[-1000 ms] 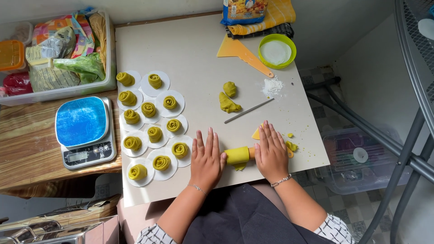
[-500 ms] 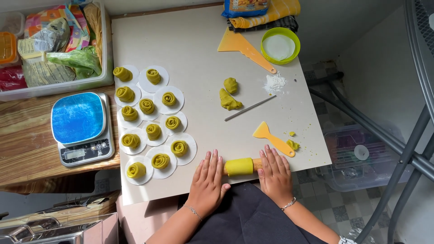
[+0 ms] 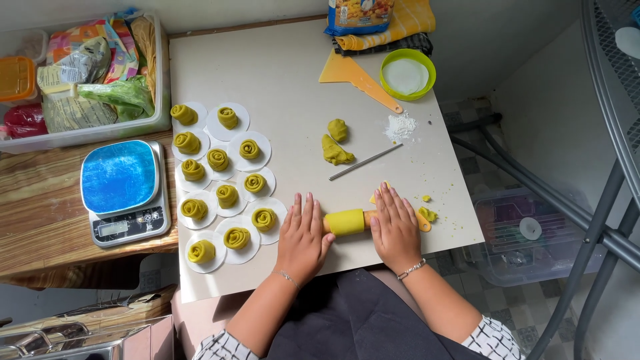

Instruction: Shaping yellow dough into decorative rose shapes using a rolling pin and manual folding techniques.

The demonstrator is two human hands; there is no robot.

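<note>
My left hand (image 3: 303,237) and my right hand (image 3: 395,227) lie flat, palms down, on the two ends of a yellow roll of dough (image 3: 345,221) near the front edge of the white board (image 3: 287,80). Under my right hand a yellow-orange scraper (image 3: 423,224) partly shows. Several rose-shaped green dough pieces (image 3: 227,193) sit on round white papers left of my left hand. Two loose dough lumps (image 3: 335,141) and a thin metal rod (image 3: 365,162) lie beyond my hands.
A blue-topped kitchen scale (image 3: 122,190) stands on the wooden table at left. A clear bin of food packets (image 3: 87,73) is behind it. A green-rimmed bowl (image 3: 407,75), an orange scraper (image 3: 357,79), a flour pile (image 3: 401,125) and a folded cloth (image 3: 390,30) sit at the back right.
Both hands rolled the yellow dough toward me to the board's front edge half a second ago, then pushed it away again, so my right hand covers the small scraper once more.
</note>
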